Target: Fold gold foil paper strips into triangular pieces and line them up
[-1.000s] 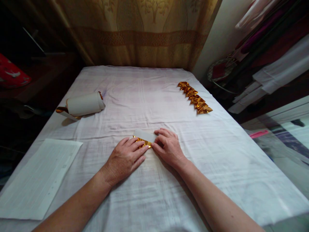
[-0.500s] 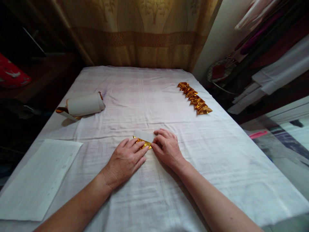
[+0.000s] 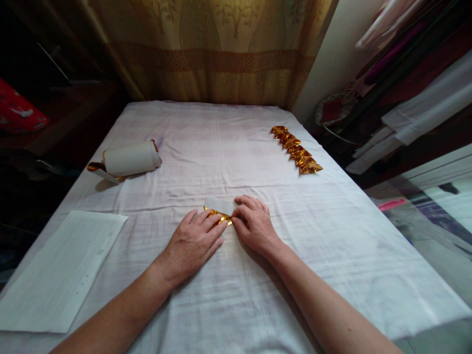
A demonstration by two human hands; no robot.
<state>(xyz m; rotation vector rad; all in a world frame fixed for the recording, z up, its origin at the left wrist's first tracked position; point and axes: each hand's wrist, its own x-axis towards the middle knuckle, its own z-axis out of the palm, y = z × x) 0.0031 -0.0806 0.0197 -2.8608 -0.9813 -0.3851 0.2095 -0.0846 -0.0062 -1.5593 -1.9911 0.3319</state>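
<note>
A small piece of gold foil paper, partly folded, lies on the white cloth in front of me. Its gold side faces up along the near part, and a pale backing strip shows along the far edge. My left hand lies over its near left part with the fingers stretched flat and pressing down. At the paper's right end, my right hand has its thumb and forefinger pinched together on the corner, the other fingers curled. Both hands cover portions of the paper.
The table bears a white cloth. A white-backed roll of gold foil lies at the left, with a stack of pale sheets nearer me. Several folded gold foil pieces form a row at the right. Behind hangs a curtain.
Both hands keep nearly the same place on the foil paper. The view has shifted very slightly; nothing was picked up or let go.
</note>
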